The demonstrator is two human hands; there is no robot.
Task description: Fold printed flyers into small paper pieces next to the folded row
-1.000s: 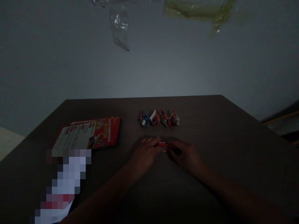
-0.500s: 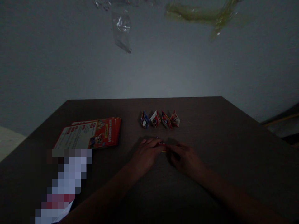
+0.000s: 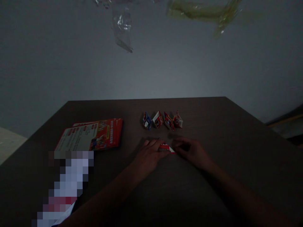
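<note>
A small folded piece of red and white printed paper lies on the table between my hands. My left hand holds it down, with the fingers across its far side and the thumb along its near edge; much of the paper is hidden beneath them. At the paper's right end, my right hand has its thumb and fingertips closed together at the corner, in dim light. Beyond the hands stand several small folded paper shapes in a row: a blue one, a white and red one and more red ones.
Red and white printed leaflets lie in a pile on the left of the dark table. Nearer on the left is a pixelated, pale area. Behind the table rises a grey wall with clear and yellowish tape on it.
My right hand has shifted slightly right and away from my left hand, with its fingers more bent. More of the folded paper's red and white right end now shows.
</note>
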